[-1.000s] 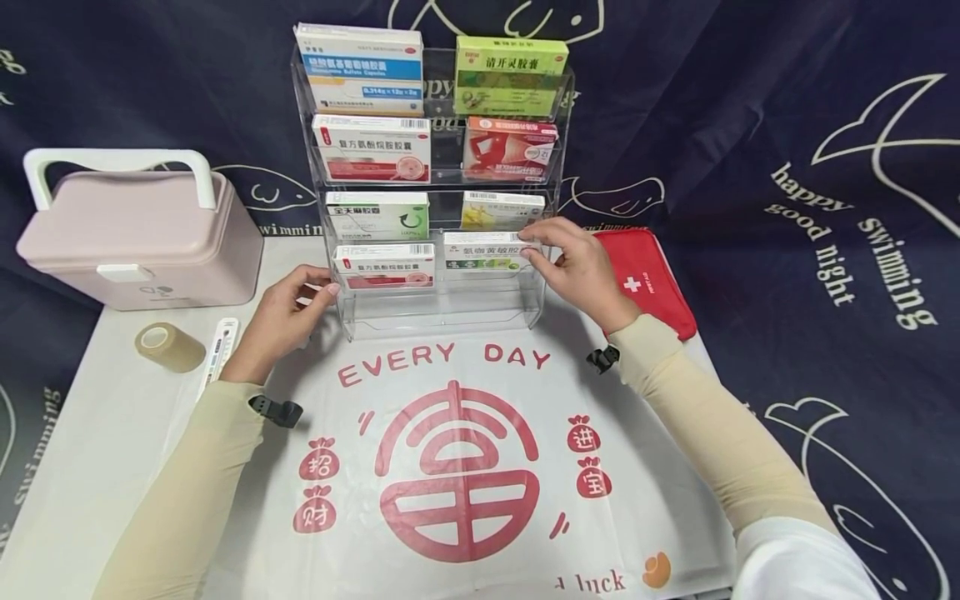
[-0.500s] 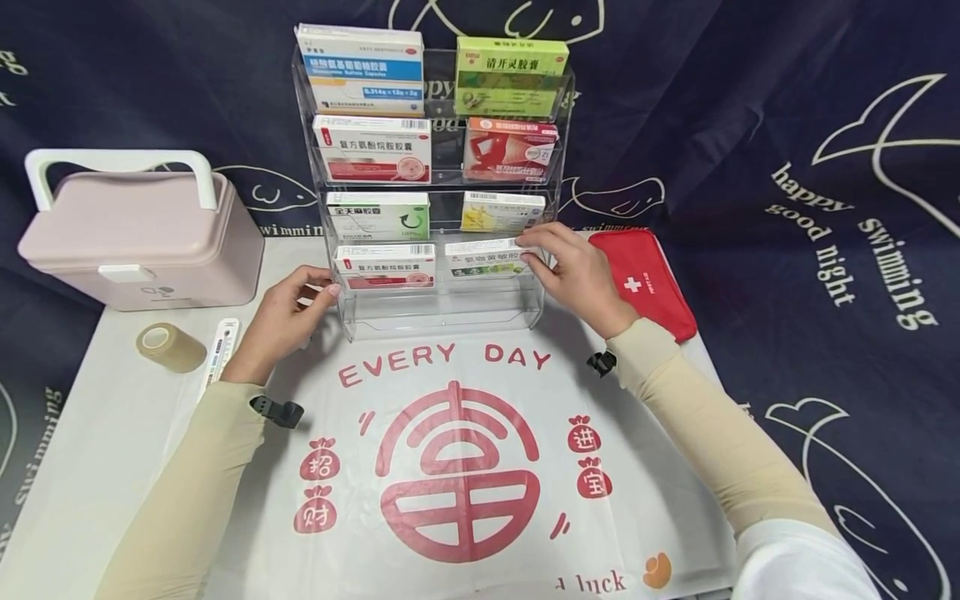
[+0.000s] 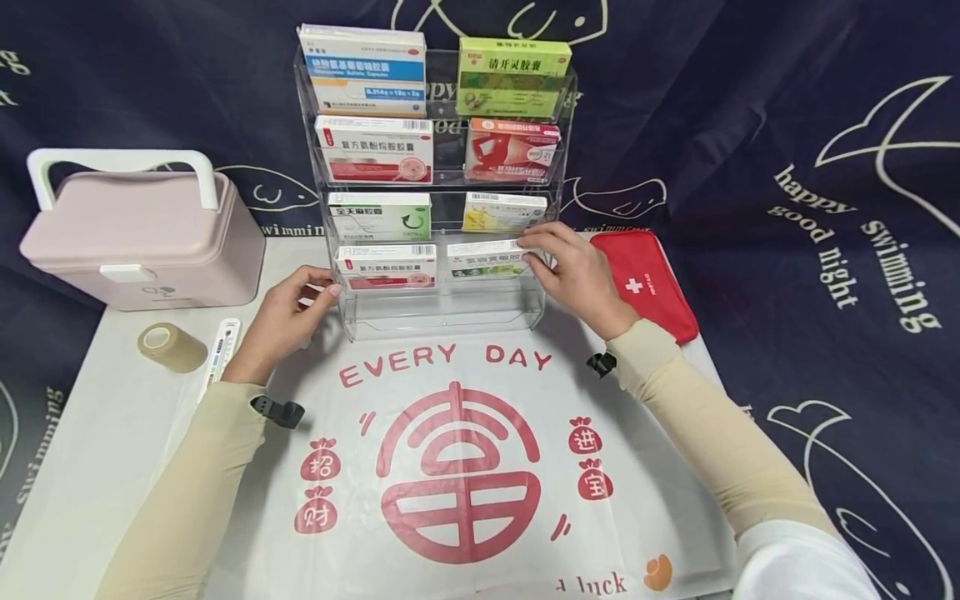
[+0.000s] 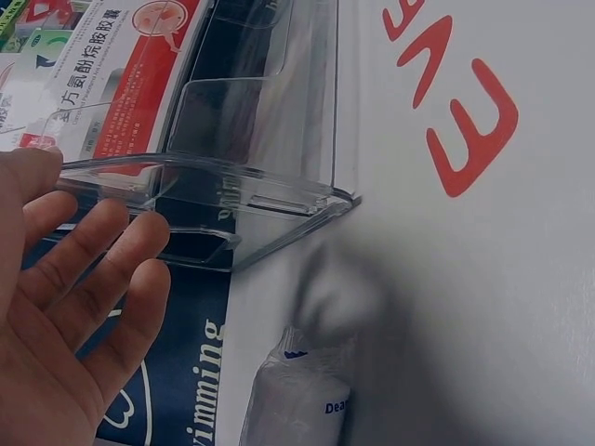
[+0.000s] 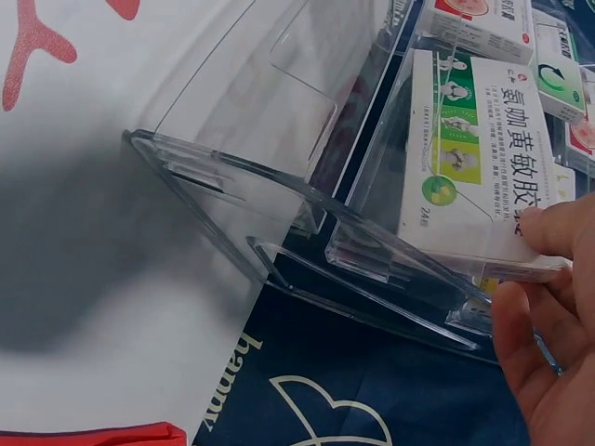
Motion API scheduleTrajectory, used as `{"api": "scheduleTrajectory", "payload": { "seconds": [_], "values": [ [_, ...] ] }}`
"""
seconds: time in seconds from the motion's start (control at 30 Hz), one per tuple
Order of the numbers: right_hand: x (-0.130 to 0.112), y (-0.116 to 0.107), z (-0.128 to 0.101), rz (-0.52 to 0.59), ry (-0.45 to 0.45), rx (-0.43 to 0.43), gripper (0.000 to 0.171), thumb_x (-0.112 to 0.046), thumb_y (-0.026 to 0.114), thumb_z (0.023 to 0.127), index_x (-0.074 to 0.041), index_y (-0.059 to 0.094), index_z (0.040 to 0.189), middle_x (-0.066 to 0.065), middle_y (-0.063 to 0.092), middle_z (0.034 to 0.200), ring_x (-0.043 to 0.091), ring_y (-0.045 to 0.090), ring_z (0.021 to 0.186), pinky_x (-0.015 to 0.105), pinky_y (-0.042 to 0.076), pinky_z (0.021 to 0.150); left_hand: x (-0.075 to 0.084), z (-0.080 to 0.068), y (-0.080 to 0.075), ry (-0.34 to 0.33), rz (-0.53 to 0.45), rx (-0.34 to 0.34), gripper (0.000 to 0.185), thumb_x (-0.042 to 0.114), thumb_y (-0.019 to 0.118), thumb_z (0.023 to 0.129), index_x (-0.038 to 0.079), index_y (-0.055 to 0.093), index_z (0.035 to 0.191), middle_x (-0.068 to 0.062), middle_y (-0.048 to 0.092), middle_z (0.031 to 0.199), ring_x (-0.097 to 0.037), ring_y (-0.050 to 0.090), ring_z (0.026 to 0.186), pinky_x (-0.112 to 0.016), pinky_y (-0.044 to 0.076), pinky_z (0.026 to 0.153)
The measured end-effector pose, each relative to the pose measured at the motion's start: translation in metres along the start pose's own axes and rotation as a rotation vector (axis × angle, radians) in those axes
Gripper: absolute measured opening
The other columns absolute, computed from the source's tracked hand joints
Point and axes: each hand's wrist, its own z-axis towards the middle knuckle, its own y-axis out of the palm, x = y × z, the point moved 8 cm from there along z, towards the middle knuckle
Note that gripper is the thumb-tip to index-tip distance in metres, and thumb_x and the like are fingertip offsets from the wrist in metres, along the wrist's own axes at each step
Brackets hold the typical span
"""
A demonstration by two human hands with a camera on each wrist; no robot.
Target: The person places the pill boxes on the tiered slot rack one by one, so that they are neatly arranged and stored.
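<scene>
A clear acrylic display rack (image 3: 442, 315) stands at the back of the table, with medicine boxes in two columns. My right hand (image 3: 576, 271) pinches the right end of a white and green medicine box (image 3: 486, 260) in the lower right pocket. In the right wrist view, the thumb lies on the front of that box (image 5: 474, 153) and the fingers are behind it. At the rack's left side my left hand (image 3: 288, 312) holds the edge lightly between thumb and index finger; its other fingers (image 4: 139, 311) are loosely bent. A red and white box (image 3: 386, 268) sits beside the white and green one.
Left of the rack are a pink case (image 3: 142, 237) with a white handle, a tan bandage roll (image 3: 174, 348) and a thermometer in its packet (image 3: 222, 346). A red first-aid pouch (image 3: 645, 283) lies on the right. A plastic-wrapped white item (image 4: 302, 395) lies near the left hand.
Between the first frame and the middle one, my right hand and the white and green box shifted slightly down, and the box leaned back. Since then both have stayed put. My left hand stayed still.
</scene>
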Motion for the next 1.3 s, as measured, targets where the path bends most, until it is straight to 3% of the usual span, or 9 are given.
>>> {"api": "scheduleTrajectory", "payload": {
  "seconds": [0.5, 0.97, 1.3],
  "values": [
    [-0.004, 0.001, -0.001, -0.007, -0.025, 0.008, 0.022, -0.006, 0.077, 0.09, -0.007, 0.079, 0.112, 0.006, 0.068, 0.12, 0.021, 0.066, 0.107, 0.044, 0.056, 0.079, -0.004, -0.002, 0.0, -0.028, 0.009, 0.002, 0.036, 0.034, 0.062, 0.103, 0.007, 0.063, 0.126, -0.013, 0.068, 0.111, -0.031, 0.066, 0.085, -0.023, 0.05, 0.071],
    [-0.013, 0.004, 0.001, -0.194, -0.047, -0.122, 0.018, -0.006, 0.071, 0.091, -0.006, 0.079, 0.107, 0.004, 0.067, 0.112, 0.02, 0.066, 0.101, 0.043, 0.057, 0.067, -0.003, -0.002, -0.002, -0.027, 0.023, -0.003, 0.035, 0.032, 0.061, 0.104, 0.007, 0.062, 0.127, -0.014, 0.068, 0.112, -0.027, 0.064, 0.086, -0.026, 0.05, 0.073],
    [-0.014, 0.004, 0.0, -0.205, -0.035, -0.14, 0.019, -0.005, 0.07, 0.091, -0.005, 0.079, 0.107, 0.004, 0.067, 0.112, 0.02, 0.066, 0.1, 0.043, 0.057, 0.065, -0.006, -0.003, -0.001, -0.024, 0.016, -0.002, 0.035, 0.032, 0.06, 0.104, 0.005, 0.062, 0.127, -0.015, 0.067, 0.112, -0.027, 0.063, 0.087, -0.026, 0.049, 0.077]
  ]
}}
